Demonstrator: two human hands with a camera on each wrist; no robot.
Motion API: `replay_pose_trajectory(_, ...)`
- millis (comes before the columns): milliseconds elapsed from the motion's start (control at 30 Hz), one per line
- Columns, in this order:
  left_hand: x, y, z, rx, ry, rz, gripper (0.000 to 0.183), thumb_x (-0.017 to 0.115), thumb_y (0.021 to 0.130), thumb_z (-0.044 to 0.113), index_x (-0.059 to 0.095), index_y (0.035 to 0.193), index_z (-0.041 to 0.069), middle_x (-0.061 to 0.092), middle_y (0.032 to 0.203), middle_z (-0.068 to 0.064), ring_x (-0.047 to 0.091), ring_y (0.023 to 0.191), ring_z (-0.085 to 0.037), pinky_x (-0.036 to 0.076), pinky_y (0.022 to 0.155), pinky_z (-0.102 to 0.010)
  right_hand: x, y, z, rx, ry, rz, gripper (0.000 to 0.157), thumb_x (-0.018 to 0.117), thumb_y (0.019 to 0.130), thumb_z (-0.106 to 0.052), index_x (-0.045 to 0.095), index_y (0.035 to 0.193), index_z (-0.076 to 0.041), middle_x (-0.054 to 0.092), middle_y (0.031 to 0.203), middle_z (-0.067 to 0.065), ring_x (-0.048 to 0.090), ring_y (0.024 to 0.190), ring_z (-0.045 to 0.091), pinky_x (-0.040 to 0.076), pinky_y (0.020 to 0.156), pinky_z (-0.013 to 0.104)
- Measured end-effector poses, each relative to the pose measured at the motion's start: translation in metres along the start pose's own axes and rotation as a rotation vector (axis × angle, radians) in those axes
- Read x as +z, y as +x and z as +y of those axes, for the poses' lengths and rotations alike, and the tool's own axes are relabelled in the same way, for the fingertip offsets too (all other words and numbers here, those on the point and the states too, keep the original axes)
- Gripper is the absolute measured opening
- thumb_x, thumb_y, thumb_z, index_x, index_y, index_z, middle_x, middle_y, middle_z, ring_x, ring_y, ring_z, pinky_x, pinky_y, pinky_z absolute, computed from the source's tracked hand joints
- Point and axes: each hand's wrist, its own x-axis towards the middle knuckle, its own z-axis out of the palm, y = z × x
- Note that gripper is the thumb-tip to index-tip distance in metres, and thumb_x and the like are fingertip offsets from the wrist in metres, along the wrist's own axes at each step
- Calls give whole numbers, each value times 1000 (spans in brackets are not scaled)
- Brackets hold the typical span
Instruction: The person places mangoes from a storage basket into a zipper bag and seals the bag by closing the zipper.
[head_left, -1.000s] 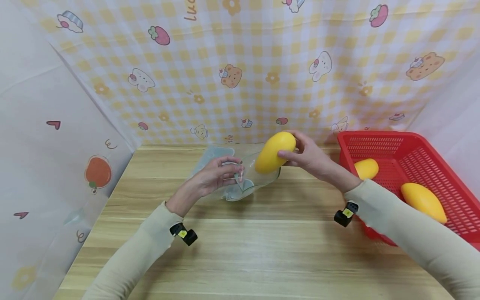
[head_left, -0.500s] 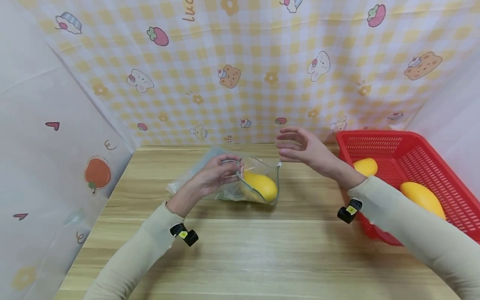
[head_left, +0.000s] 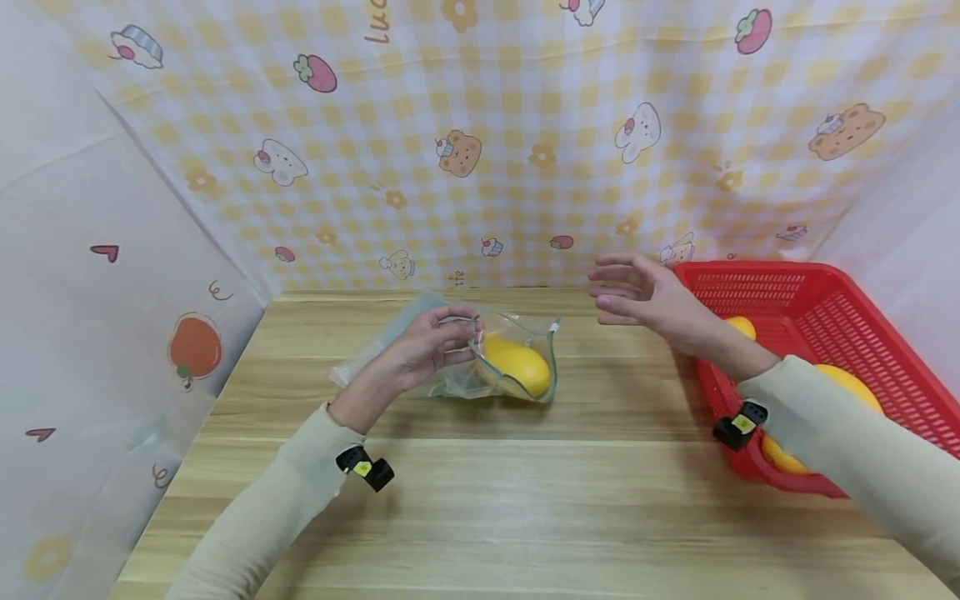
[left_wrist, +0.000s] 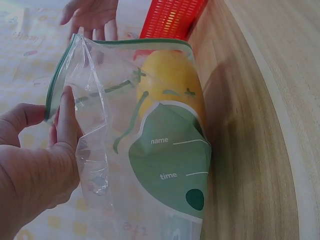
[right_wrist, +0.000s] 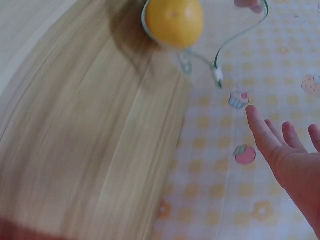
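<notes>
A yellow mango (head_left: 517, 365) lies inside a clear zip bag (left_wrist: 105, 165) whose green-edged mouth gapes toward the right. My left hand (head_left: 431, 346) pinches the rim of the bag at its left side. In the left wrist view the bag shows a green label with "name" and "time" on it, and the mango (left_wrist: 172, 80) sits near the mouth. My right hand (head_left: 660, 304) hangs in the air between the bag and the red basket, its fingers loosely spread and holding nothing. The white zip slider (right_wrist: 218, 74) shows in the right wrist view.
The red plastic basket (head_left: 813, 275) stands at the right of the wooden table (head_left: 480, 500). Several yellow mangoes (head_left: 847, 385) lie in it, partly hidden by my right arm. Behind the table hangs a yellow checked cloth (head_left: 525, 150).
The right hand has let the mango go into the bag and drawn back to the right, toward the basket. The left hand has kept hold of the bag's rim throughout.
</notes>
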Motion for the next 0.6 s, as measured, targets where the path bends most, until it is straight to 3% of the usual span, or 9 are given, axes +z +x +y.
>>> replay_pose_trajectory(333, -1, -2, 1, -4, -4, -5, 32, 61, 99, -2, 50, 129, 0, 59, 124, -22, 68, 94, -21, 58, 90, -38, -24, -14, -1, 9, -54, 17, 54, 64, 101, -6, 40, 150, -9, 47, 147, 20, 56, 126, 23, 55, 92, 51)
replay_pose_trajectory(600, -2, -2, 0, -15, -5, -14, 47, 61, 99, -2, 41, 141, -7, 61, 121, -19, 68, 94, -21, 57, 91, -39, -35, -22, -7, 17, -106, 10, 57, 65, 101, -8, 39, 151, -9, 48, 147, 20, 59, 123, 22, 56, 90, 50)
